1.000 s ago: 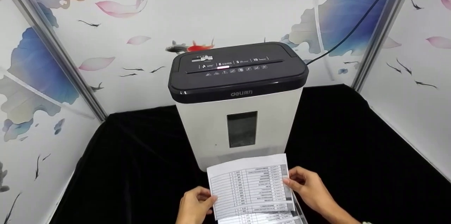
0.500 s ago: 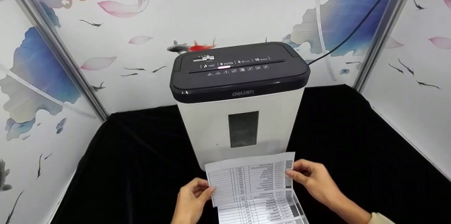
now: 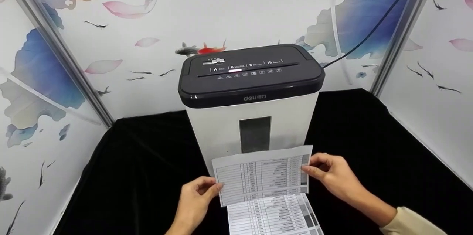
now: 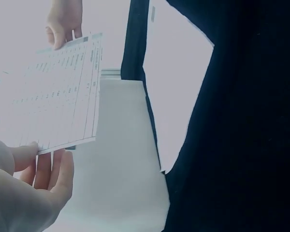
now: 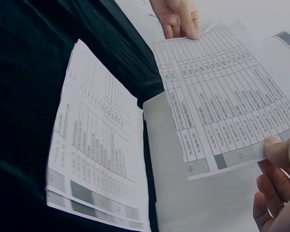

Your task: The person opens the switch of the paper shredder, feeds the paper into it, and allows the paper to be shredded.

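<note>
A printed paper sheet with table rows hangs between my two hands, in front of the shredder's lower body. My left hand pinches its left edge between thumb and fingers. At the right edge, my right hand pinches it the same way, thumb on the printed face. Beneath the raised sheet lies a paper stack on black cloth, partly covered by it in the head view. The paper shredder stands upright behind, white body with a dark lid; a narrow slot crosses its top.
Black cloth covers the surface around the shredder. A black cord runs from its back right up along the wall. White panels painted with fish and petals enclose the back and sides, joined by metal posts.
Both hands have raised the sheet up and forward from over the stack toward the shredder. More of the stack beneath shows, and the sheet's top edge now overlaps the shredder window's bottom.
</note>
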`<state>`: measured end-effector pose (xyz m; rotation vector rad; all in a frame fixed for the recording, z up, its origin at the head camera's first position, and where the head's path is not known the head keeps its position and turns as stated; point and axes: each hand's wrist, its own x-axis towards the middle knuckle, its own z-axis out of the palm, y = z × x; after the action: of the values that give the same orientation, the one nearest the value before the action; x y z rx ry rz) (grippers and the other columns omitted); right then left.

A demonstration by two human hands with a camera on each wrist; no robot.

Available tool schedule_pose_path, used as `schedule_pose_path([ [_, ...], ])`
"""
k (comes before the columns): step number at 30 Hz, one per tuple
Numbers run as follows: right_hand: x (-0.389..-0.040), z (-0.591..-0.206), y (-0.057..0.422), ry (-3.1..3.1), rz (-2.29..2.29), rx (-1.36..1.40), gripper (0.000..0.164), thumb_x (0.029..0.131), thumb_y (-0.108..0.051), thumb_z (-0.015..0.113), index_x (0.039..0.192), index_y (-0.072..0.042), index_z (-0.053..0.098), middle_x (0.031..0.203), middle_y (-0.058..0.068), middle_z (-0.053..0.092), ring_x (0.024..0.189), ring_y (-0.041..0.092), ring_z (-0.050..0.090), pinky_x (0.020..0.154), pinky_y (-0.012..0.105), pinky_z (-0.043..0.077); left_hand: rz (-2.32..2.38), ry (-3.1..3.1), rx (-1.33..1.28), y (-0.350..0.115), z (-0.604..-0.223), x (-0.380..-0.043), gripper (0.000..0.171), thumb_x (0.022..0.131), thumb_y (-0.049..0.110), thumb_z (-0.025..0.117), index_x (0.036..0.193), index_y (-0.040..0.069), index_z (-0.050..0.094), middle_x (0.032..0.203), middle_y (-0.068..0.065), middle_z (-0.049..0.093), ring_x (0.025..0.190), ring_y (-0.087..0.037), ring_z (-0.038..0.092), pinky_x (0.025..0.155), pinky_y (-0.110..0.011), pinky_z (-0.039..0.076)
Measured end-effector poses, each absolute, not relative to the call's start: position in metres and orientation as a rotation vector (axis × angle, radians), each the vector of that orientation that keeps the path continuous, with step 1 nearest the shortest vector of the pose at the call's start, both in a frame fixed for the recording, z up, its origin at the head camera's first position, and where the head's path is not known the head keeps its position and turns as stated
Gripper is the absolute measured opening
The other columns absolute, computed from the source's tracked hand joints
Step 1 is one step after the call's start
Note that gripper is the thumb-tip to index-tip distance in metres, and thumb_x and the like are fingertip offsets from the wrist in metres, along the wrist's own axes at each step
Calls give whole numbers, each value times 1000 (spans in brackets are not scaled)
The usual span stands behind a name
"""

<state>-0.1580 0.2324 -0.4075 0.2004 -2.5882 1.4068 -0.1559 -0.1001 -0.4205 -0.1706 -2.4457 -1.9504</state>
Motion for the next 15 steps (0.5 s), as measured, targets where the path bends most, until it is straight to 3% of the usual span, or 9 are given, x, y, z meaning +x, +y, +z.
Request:
schedule_pose_path([
  [6, -159, -387, 231, -2550, 1320, 263, 10, 78, -27, 71, 75, -20, 64, 73, -3, 55, 62, 8, 51, 55, 20, 44, -1925, -2424, -208, -103, -403, -161, 25, 78, 18, 72, 90, -3, 66, 89, -13, 68, 76, -8, 65, 73, -18, 54],
  [15, -154, -352, 228, -2375, 1159, 371, 19, 76, -15, 74, 73, -26, 59, 72, -6, 51, 65, 9, 48, 56, 19, 39, -1883, -2354, -296, -104, -370, -164, 21, 77, 17, 73, 87, -1, 67, 85, -11, 69, 73, -8, 65, 71, -20, 54],
])
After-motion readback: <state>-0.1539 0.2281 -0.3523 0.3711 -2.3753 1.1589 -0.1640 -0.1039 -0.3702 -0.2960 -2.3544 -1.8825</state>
